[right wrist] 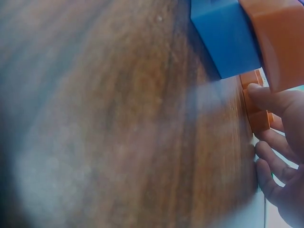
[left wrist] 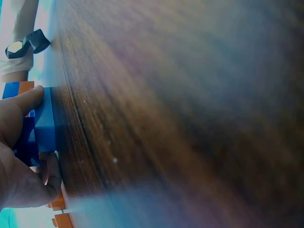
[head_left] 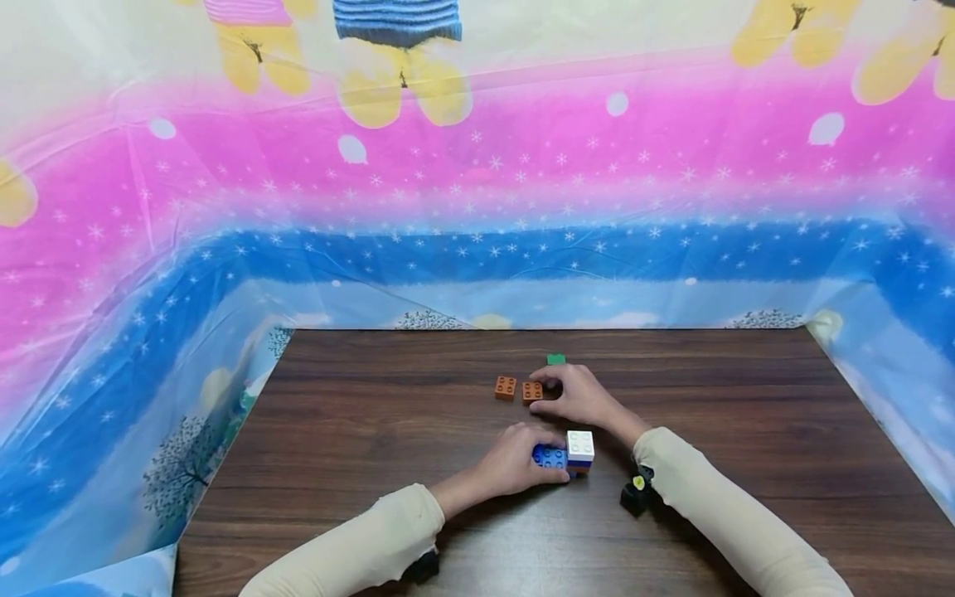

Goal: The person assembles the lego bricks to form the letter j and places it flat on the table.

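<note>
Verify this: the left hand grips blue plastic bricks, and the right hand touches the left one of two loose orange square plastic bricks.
Wrong brick: the head view shows the right hand touching the right loose orange square plastic brick; the rest stands.

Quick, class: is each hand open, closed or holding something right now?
Left hand: closed, holding a blue studded building brick.
Right hand: closed around an orange four-stud building brick.

Table [head_left: 336, 431]: dark wood grain. Cloth [head_left: 261, 178], beyond its far edge and along both sides: cream, pink and blue bands, printed with snowflakes [head_left: 724, 173], bare trees [head_left: 181, 466].
</note>
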`<action>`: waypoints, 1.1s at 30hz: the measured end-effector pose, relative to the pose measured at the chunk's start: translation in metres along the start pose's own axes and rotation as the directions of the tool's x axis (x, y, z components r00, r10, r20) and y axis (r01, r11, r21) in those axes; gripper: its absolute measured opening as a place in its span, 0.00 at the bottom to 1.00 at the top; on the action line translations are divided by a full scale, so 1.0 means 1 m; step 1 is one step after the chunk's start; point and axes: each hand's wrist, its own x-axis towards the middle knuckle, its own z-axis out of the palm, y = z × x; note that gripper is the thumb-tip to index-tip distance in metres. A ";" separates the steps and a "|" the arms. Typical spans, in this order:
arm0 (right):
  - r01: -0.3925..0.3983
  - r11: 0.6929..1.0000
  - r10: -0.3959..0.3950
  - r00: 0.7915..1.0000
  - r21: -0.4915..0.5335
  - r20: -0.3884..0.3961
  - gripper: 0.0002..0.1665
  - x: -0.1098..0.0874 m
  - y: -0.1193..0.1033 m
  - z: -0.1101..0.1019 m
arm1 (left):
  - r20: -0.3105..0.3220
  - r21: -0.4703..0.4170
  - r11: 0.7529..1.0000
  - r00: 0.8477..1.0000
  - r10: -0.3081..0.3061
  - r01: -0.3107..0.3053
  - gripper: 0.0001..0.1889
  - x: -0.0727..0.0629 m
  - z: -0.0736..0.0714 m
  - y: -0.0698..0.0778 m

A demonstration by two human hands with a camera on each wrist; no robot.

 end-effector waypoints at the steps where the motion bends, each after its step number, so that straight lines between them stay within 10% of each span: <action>1: 0.000 1.000 0.000 1.000 -0.006 0.002 0.28 0.000 0.000 0.000 | -0.001 0.002 1.000 1.000 0.003 -0.003 0.21 0.000 0.000 0.000; 33: -0.060 0.998 0.060 0.998 -0.025 -0.019 0.25 -0.026 -0.011 -0.044 | 0.006 -0.018 1.000 1.000 0.000 0.001 0.23 0.001 0.001 -0.001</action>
